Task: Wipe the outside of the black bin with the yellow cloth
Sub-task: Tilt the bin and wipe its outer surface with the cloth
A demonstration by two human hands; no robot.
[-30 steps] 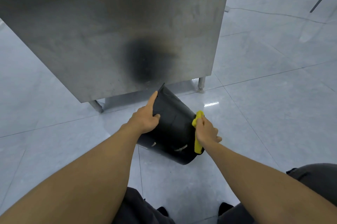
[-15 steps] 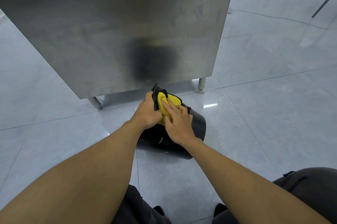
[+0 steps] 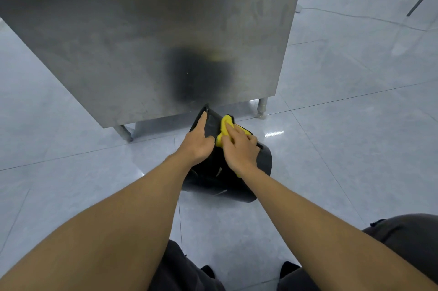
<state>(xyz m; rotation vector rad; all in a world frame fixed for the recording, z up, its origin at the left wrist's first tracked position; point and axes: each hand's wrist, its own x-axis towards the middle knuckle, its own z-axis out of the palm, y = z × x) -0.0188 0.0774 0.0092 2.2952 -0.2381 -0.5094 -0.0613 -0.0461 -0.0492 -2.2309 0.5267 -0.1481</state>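
Observation:
The black bin (image 3: 265,162) lies tilted on the tiled floor, its rim pointing away towards the steel cabinet. My left hand (image 3: 198,143) grips the bin's upper left side, the index finger stretched along the rim. My right hand (image 3: 240,148) presses the yellow cloth (image 3: 225,124) flat against the bin's upper wall near the rim. Much of the cloth is hidden under my fingers.
A stainless steel cabinet (image 3: 147,37) on short legs (image 3: 262,107) stands just behind the bin and reflects it as a dark patch. Glossy pale floor tiles (image 3: 343,148) spread to the right and left. My knees (image 3: 403,238) are at the bottom edge.
My right hand has carried the cloth from the bin's right side up to its top near the rim. The left hand has stayed on the bin, its index finger now stretched out.

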